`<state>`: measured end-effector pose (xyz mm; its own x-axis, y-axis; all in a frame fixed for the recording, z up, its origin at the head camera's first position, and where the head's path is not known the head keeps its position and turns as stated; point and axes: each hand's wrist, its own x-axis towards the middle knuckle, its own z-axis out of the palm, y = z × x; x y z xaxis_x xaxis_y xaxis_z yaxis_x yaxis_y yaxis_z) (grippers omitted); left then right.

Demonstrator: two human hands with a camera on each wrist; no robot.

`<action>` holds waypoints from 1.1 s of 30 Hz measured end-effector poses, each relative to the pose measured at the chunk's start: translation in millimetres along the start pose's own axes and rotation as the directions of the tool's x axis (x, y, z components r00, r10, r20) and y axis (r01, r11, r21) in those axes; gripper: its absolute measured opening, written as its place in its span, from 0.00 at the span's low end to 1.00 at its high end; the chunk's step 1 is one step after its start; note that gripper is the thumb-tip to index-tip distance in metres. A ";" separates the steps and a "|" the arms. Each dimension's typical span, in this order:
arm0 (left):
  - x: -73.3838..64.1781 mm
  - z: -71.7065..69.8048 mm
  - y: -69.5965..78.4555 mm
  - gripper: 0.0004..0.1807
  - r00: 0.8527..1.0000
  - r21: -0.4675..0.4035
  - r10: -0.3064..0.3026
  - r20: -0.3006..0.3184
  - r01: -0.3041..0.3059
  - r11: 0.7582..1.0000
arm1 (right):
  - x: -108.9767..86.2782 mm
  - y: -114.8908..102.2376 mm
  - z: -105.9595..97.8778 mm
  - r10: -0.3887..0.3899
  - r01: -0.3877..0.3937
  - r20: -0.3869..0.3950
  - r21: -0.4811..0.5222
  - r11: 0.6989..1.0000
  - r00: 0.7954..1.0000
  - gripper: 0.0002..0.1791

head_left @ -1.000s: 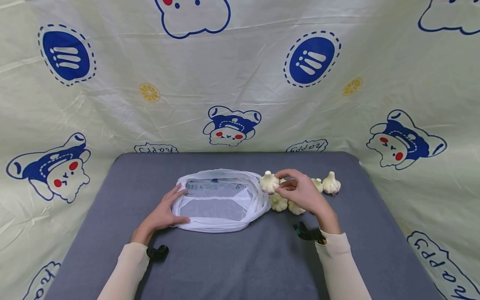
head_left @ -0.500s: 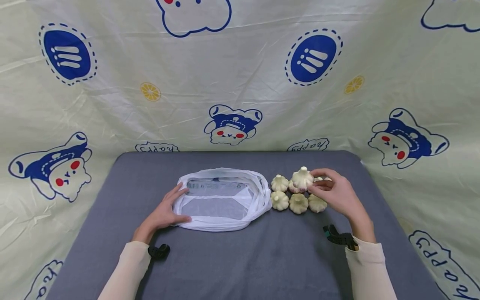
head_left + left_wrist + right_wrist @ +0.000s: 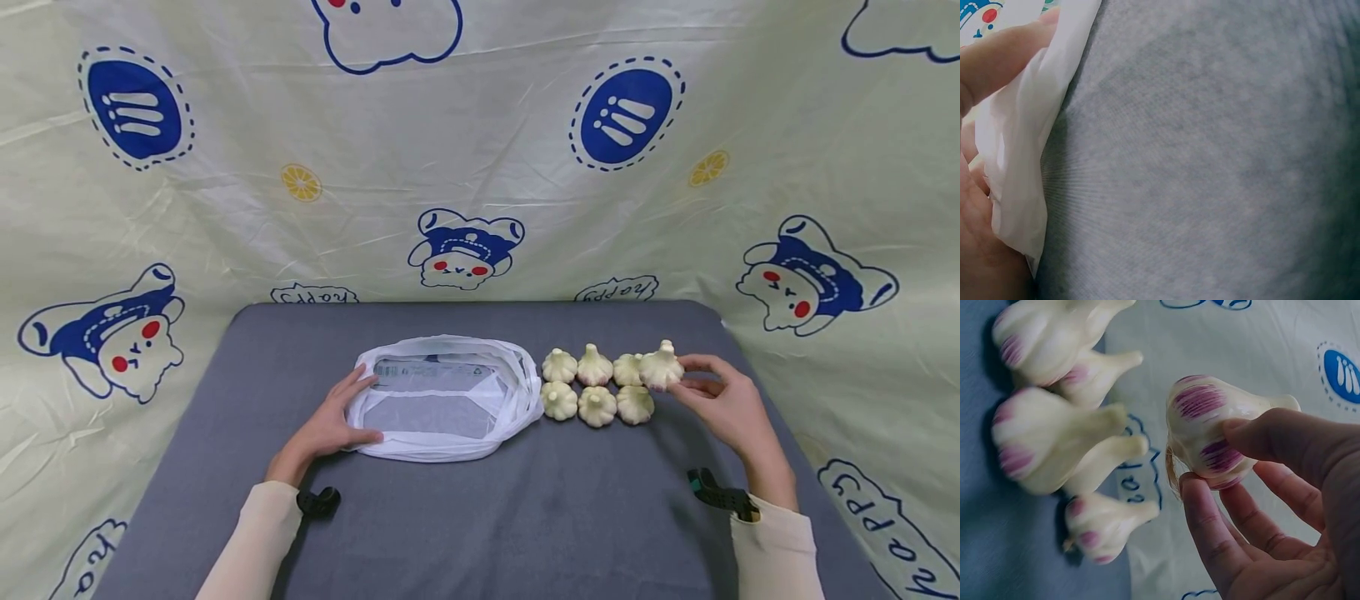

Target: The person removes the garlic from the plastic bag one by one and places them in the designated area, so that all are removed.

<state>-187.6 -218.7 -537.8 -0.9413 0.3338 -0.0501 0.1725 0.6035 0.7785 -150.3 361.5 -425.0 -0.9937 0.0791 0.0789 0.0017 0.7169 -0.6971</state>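
My right hand point(image 3: 723, 400) pinches a garlic bulb point(image 3: 662, 368) between thumb and fingers, raised at the right end of two short rows of bulbs. Purple streaks mark the held bulb point(image 3: 1197, 403) in the right wrist view, where another bulb point(image 3: 1107, 525) rests low on the table; in the head view that one is hidden behind the held bulb. A thin white plastic bag point(image 3: 435, 450) lies mouth up at table centre, nothing visible inside. My left hand point(image 3: 326, 425) holds its left side, the plastic between thumb point(image 3: 1004, 59) and fingers.
More garlic bulbs stand beside the bag, a back row point(image 3: 595, 367) and a front row point(image 3: 597, 407). Grey cloth covers the table point(image 3: 480, 533). A pale printed curtain point(image 3: 487, 150) hangs behind its far edge.
My right hand has carried the garlic bulb rightward, from beside the bag's right rim over the back row to its right end. My left hand and the bag have stayed put.
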 end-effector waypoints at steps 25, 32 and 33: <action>-0.2 1.1 -1.6 0.53 1.000 0.007 0.002 -0.004 -0.002 1.000 | -3.8 61.7 17.3 0.143 -0.143 -0.052 0.007 0.990 0.988 0.31; -0.1 0.8 -1.1 0.53 1.000 0.004 0.003 -0.002 -0.003 1.000 | -3.7 77.6 28.3 0.167 -0.166 -0.058 0.026 0.986 0.984 0.31; -0.2 0.8 -1.0 0.53 1.000 0.004 0.003 -0.003 -0.003 1.000 | -3.5 79.3 29.4 0.167 -0.165 -0.060 0.031 0.986 0.984 0.31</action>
<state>-187.4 -218.8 -539.1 -0.9417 0.3333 -0.0463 0.1763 0.6057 0.7759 -149.9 397.7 -501.4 -0.9710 0.2391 0.0041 0.1625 0.6725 -0.7221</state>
